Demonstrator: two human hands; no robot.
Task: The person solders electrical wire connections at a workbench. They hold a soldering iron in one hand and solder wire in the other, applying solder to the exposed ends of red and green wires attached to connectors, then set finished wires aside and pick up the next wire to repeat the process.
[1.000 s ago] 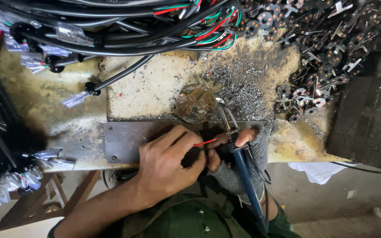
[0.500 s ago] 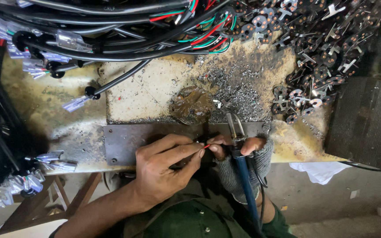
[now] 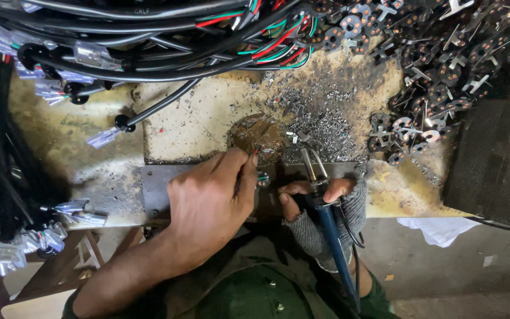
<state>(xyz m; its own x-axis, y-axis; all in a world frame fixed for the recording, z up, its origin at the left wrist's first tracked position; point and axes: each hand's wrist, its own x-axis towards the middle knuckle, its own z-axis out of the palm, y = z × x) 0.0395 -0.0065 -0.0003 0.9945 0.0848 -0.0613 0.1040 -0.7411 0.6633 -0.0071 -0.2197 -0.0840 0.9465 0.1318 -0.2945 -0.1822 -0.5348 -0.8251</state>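
Note:
My left hand (image 3: 211,198) rests on a grey metal plate (image 3: 154,186) at the bench's front edge, pinching a thin red wire (image 3: 254,155) whose tip points toward a round brown flux-stained spot (image 3: 258,133). My right hand (image 3: 326,207), in a grey fingerless glove, grips a blue-handled soldering iron (image 3: 329,227); its metal tip (image 3: 309,162) lies just right of the left fingertips. A small green-and-red wire end (image 3: 262,177) shows between the two hands.
Bundles of black cable with clear connectors (image 3: 90,56) cross the top and left. A heap of small metal terminal pieces (image 3: 432,71) fills the upper right. Silver solder crumbs (image 3: 320,115) litter the stained bench. A dark block (image 3: 494,162) stands at right.
My left hand has moved up and forward, carrying the red wire from beside the right hand toward the brown spot. The right hand and iron have barely shifted.

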